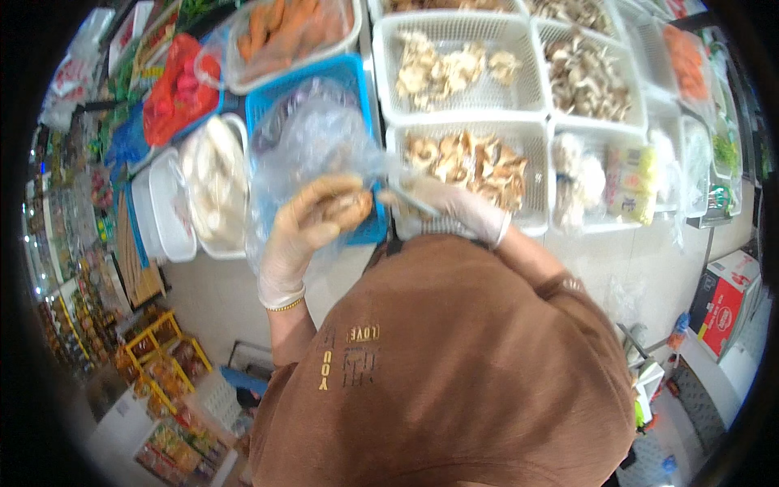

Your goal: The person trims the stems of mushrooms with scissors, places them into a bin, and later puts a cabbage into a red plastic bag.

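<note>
My left hand (291,237), in a pale disposable glove, holds a brown mushroom (347,210), its gills partly in view. My right hand (465,210), gloved too, grips a thin grey tool (417,202); blur hides whether it is a knife. The tool lies just right of the mushroom. Beneath my left hand is a blue plastic basket (360,76) with clear plastic bags (322,131) over purple produce. Below my right hand stands a white mesh basket (538,176) holding brown-edged mushrooms (468,161).
Ahead are white baskets of pale mushrooms (444,67) and grey-brown mushrooms (584,76). Bagged white mushrooms (575,179) sit to the right. Left are white radishes (213,176), a red bag (182,91) and carrots (283,30). A cardboard box (727,304) stands at far right.
</note>
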A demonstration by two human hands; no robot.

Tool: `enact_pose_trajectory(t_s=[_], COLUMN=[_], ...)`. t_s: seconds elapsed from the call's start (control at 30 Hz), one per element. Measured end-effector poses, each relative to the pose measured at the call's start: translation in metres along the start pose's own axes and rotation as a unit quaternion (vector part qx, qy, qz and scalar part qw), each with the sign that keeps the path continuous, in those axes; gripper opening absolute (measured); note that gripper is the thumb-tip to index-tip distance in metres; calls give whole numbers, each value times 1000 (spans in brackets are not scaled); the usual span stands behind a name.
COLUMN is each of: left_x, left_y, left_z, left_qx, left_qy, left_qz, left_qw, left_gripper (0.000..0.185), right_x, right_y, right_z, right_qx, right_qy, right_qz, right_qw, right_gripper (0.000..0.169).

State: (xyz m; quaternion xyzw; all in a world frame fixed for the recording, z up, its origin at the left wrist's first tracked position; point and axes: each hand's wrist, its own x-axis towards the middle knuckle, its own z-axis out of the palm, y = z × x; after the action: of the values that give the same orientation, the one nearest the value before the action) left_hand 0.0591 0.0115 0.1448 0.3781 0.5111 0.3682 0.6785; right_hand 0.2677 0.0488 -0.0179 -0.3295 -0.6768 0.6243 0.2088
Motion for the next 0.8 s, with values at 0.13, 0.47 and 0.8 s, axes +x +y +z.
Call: enact_pose_trajectory(t_s=[0.13, 0.47, 0.8], left_x=[152, 497, 207], left_y=[53, 23, 77], left_z=[62, 103, 25], left_qx=[152, 303, 454], left_qy=[17, 75, -157], left_qz=[177, 307, 169], left_qw=[972, 899, 860], left_gripper=[45, 39, 49], right_x=[-25, -72, -23], right_y=[16, -7, -37], right_z=[-30, -55, -88], right_qx=[-93, -70, -36], right_qy=[-186, -120, -204], right_qz=[135, 267, 219], right_qw=[969, 954, 953], right_gripper=[66, 64, 83])
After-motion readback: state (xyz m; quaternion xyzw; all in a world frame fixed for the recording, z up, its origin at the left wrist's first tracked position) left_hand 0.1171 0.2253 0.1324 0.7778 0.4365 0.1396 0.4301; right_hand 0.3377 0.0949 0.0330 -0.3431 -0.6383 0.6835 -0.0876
